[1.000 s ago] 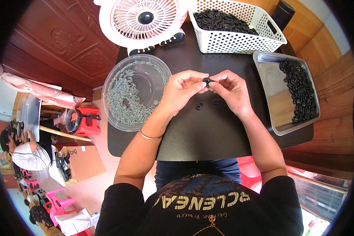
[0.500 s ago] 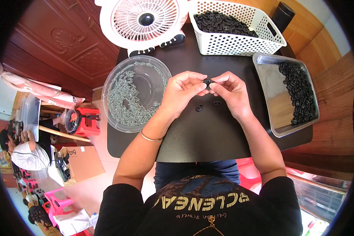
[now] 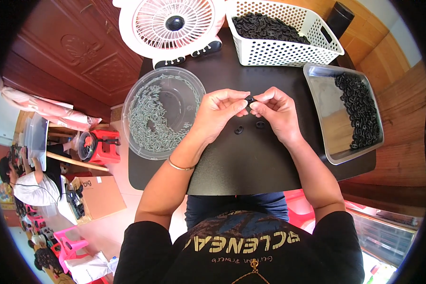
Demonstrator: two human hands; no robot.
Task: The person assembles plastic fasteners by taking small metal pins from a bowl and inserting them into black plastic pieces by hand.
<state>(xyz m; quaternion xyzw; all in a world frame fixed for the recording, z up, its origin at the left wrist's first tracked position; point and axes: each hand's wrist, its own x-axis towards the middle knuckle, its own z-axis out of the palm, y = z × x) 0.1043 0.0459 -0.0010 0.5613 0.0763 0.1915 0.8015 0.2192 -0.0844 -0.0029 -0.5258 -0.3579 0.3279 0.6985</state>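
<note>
Over the middle of the dark table, my left hand and my right hand meet fingertip to fingertip. Both pinch one small black plastic part between them, largely covered by the fingers. Below them on the table lie two loose oval black pieces, one black piece on the left and another black piece on the right. Left of my hands stands a round clear tub of small grey-green screw-like pins. To the right, a metal tray holds many black oval parts along its right side.
A white perforated basket heaped with black parts stands at the back right. At the back left is a white and pink fan. A black cylinder stands behind the basket. Off to the left, another person sits beside a cardboard box.
My fingers have shifted slightly on the black part, which appears turned a little between them. The two loose pieces, the tub and the tray stay where they were.
</note>
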